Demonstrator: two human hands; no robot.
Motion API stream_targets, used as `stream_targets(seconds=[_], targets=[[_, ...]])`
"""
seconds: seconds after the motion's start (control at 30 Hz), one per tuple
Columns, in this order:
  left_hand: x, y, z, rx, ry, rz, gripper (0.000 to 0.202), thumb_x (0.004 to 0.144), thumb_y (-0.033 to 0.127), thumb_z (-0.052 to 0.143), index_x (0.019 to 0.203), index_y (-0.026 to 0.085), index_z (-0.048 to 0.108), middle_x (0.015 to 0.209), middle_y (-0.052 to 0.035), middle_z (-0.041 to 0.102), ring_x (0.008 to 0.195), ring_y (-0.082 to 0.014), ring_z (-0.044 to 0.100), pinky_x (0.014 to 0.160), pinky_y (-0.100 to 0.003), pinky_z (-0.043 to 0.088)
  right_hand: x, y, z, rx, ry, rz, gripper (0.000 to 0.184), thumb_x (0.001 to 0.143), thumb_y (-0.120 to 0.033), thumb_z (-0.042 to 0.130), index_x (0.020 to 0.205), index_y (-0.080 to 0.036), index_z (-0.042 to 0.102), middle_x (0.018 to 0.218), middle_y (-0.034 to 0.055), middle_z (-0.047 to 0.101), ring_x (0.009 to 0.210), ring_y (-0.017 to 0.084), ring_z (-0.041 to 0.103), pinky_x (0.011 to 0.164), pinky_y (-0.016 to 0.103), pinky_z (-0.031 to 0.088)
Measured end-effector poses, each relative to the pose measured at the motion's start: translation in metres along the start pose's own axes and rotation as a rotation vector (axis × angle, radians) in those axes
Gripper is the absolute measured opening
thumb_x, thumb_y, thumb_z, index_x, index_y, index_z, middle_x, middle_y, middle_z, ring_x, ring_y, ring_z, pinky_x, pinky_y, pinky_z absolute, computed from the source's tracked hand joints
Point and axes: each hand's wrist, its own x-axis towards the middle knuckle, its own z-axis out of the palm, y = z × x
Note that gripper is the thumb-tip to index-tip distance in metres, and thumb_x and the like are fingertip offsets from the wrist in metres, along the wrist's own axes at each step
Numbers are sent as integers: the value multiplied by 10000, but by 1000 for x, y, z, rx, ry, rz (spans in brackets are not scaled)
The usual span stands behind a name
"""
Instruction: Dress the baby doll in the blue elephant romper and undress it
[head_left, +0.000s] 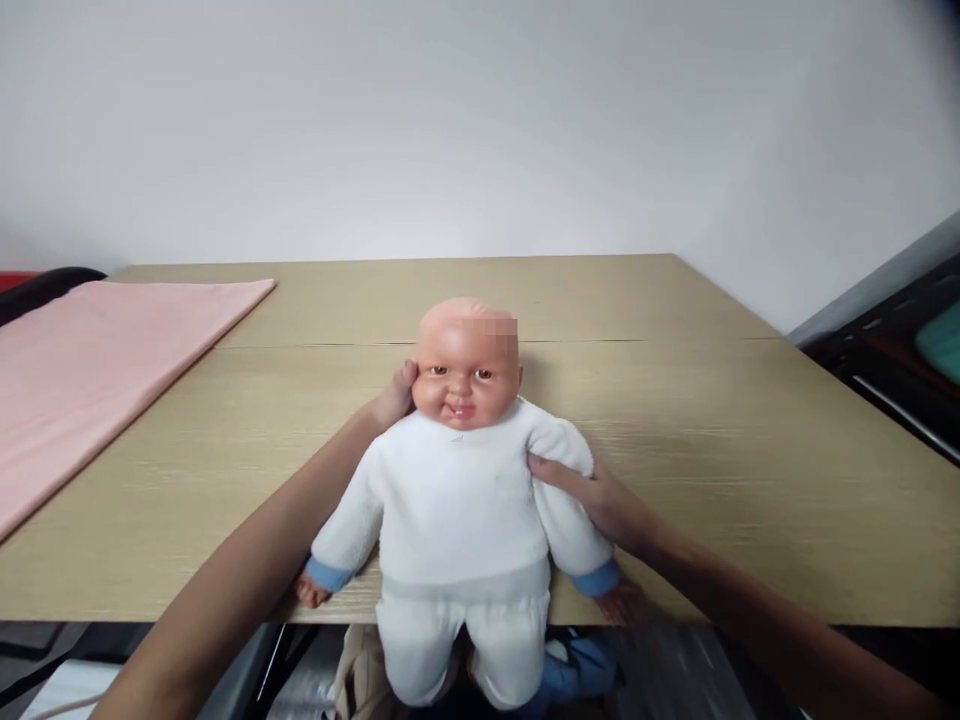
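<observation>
A baby doll (461,500) in a white fleece suit with blue cuffs is propped upright at the near edge of a light wooden table (675,420), its legs hanging over the edge. My left hand (394,398) reaches behind the doll's head and cups it at the cheek and ear; most of its fingers are hidden behind the head. My right hand (600,495) grips the doll under its arm at the side of the torso, thumb pressed into the white fleece.
A flat pink cloth (97,370) lies on the table's left part. A dark chair back (45,285) shows at the far left. Dark shelving (900,350) stands to the right. The white wall runs behind the table.
</observation>
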Motion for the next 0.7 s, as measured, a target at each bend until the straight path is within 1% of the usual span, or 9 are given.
stream_targets(seconds=[0.1,0.23,0.37,0.43,0.5,0.57,0.63,0.7], targets=[[20,2,-6,33,6,58,784,786,833,821,1297,239,822,1429,-108,813,1591,-454,535,1332,-547,450,23,0,-11,-4,30,12,653,839,-674,909,1337,-268,796,1416,90,809,1428,393,688,1313,615,456],[45,7,-14,37,34,39,767,819,796,821,1308,205,827,1396,-125,826,1555,-454,579,1356,-546,418,46,1,-25,23,64,102,635,809,-658,928,1297,-267,812,1409,78,815,1404,393,707,1309,587,469],[64,11,-25,19,58,2,729,853,791,786,1304,220,834,1381,-99,836,1514,-427,631,1375,-534,398,52,-2,-34,133,100,282,652,841,-684,860,1315,-238,809,1296,100,856,1316,422,757,1253,586,532],[73,13,-30,14,57,-41,717,875,800,751,1289,222,838,1374,-102,838,1505,-423,641,1374,-536,402,50,-3,-39,157,102,325,653,869,-683,821,1358,-251,794,1263,105,864,1314,438,757,1225,593,555],[80,15,-35,18,55,-110,726,888,810,723,1281,210,837,1364,-120,840,1503,-431,641,1373,-551,402,48,-2,-43,147,112,281,649,883,-656,815,1414,-287,763,1319,88,849,1388,433,715,1252,582,534],[88,17,-39,16,54,-154,745,904,811,699,1296,191,827,1354,-139,841,1504,-442,637,1376,-573,390,47,0,-49,106,127,212,686,889,-637,817,1486,-316,711,1428,68,806,1488,422,641,1299,582,486],[96,20,-40,2,60,-149,741,929,796,674,1324,185,815,1345,-138,845,1510,-435,634,1385,-576,374,49,2,-55,26,142,157,761,894,-644,810,1564,-326,643,1531,69,746,1561,421,566,1327,594,444],[104,25,-39,-16,69,-117,721,954,780,651,1335,188,811,1340,-128,848,1525,-415,624,1391,-552,370,53,3,-61,-91,146,97,832,901,-656,804,1631,-333,567,1637,76,662,1612,416,499,1351,585,402]])
